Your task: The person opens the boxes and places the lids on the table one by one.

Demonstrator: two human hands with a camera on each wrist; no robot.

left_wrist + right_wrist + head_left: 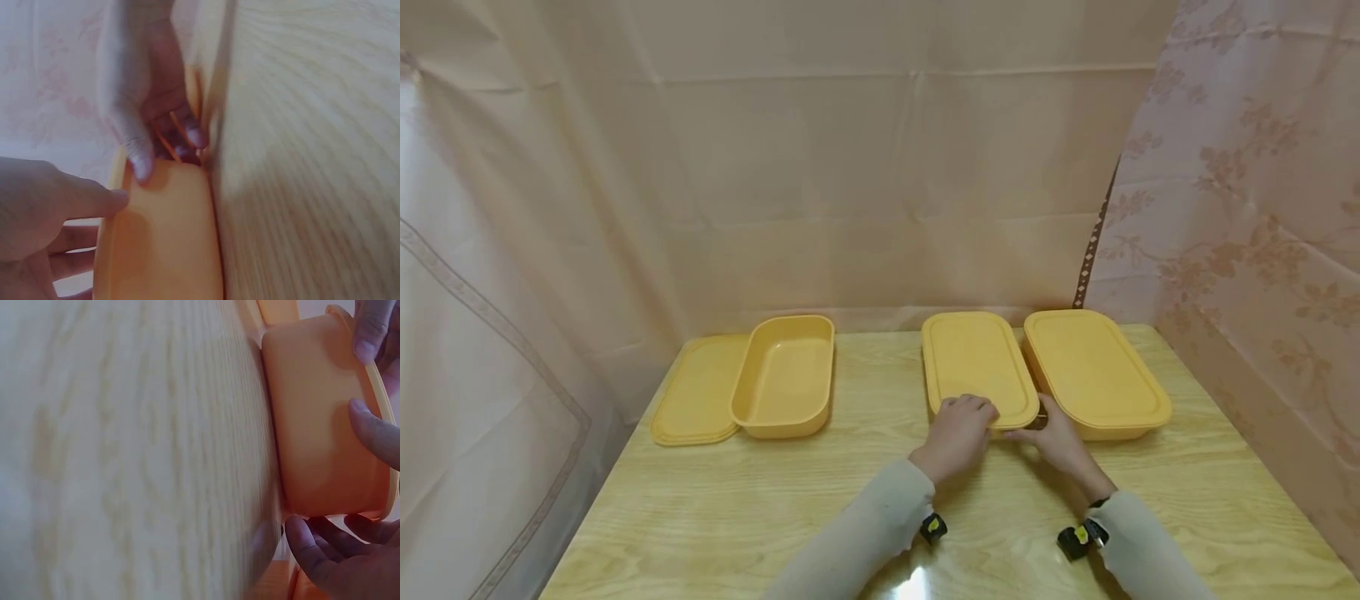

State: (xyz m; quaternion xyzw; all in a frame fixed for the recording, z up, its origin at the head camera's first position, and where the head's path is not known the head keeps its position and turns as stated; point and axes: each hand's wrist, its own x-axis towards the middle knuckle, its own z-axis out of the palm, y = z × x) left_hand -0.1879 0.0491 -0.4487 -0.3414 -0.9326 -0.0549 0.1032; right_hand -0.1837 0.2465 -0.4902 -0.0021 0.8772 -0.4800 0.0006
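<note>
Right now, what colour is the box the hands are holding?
Yellow-orange box, clearest in the head view.

Warm even light, soft shadows, glare near bottom edge, wrist views blurred

We find no text, label, brand, number or sign that we can read in any of the views. The yellow lidded boxes (977, 367) and the open yellow box (784, 377) on the far left carry plain surfaces with no print we can make out. The wooden table (737, 517) shows only grain, and the curtains (1247, 192) at the right bear a flower pattern, not lettering. The small black and yellow wrist devices (1078, 537) near us show a mark too small for us to read.
</note>
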